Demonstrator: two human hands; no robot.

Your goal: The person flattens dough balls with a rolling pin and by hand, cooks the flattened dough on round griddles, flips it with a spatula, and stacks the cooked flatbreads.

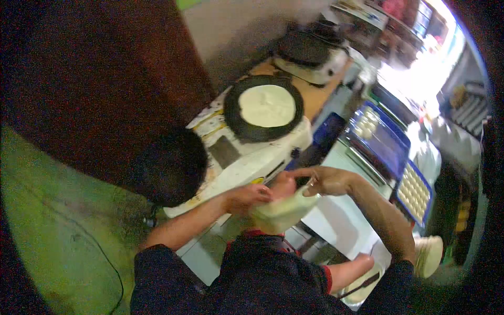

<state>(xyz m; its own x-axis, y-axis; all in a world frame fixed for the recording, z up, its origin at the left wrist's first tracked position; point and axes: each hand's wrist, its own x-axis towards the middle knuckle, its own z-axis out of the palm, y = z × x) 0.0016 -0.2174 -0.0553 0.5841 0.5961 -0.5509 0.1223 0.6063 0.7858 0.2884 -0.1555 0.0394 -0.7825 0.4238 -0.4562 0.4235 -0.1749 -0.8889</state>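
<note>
A pale, limp sheet of dough (286,212) hangs between my two hands, blurred by motion. My left hand (247,198) grips its left side with the fingers bent. At the upper right edge, my right hand (328,182) pinches it between thumb and fingers. A blurred pinkish shape (283,186), perhaps another person's hand, shows between my hands. Beyond them, a round pale flatbread (268,105) lies flat on a black round griddle (235,123), set on a stained white cooker (273,157).
Close below stands a co-worker in a dark, red-trimmed shirt (262,262), one forearm (352,273) reaching right. Behind is a second hot plate (304,50). On the right are blue trays (391,152) with dough balls and a stack of flatbreads (430,256). A cable (100,244) trails at left.
</note>
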